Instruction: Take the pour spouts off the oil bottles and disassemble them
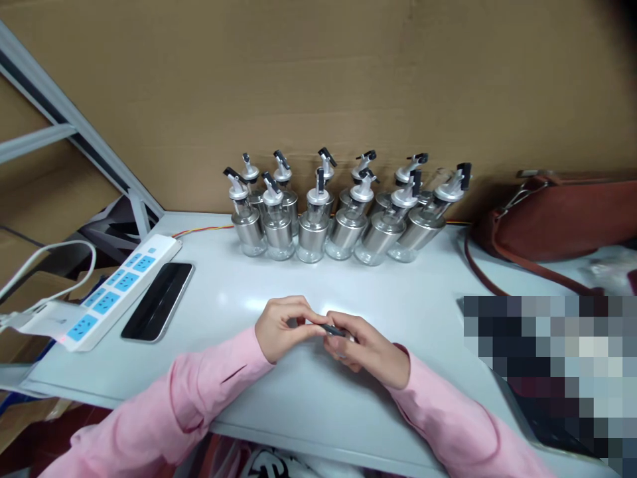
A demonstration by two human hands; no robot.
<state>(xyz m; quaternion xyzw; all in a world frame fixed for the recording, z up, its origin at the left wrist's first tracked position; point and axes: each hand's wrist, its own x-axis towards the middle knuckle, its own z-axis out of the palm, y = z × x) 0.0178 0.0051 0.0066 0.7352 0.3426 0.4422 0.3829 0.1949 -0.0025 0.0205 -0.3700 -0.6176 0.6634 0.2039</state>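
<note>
My left hand (pixel 288 326) and my right hand (pixel 365 346) meet above the front middle of the table. Between them is a small dark piece (pixel 333 329), slim and flat, with a pale bit showing near my right fingers. My left thumb and forefinger pinch its left end. Curled fingers of my right hand grip the other end and hide much of it, so its exact kind is unclear. Beyond my hands stand several oil bottles (pixel 312 236) of glass with steel sleeves, topped by silver pourers with black levers.
At left lie a white power strip (pixel 112 299) with a plugged-in charger and a black-screened phone (pixel 158 302). A brown leather bag (pixel 562 216) rests at the right, above a blurred-out dark object (pixel 547 411). Cardboard (pixel 279 79) backs the white table (pixel 223 285).
</note>
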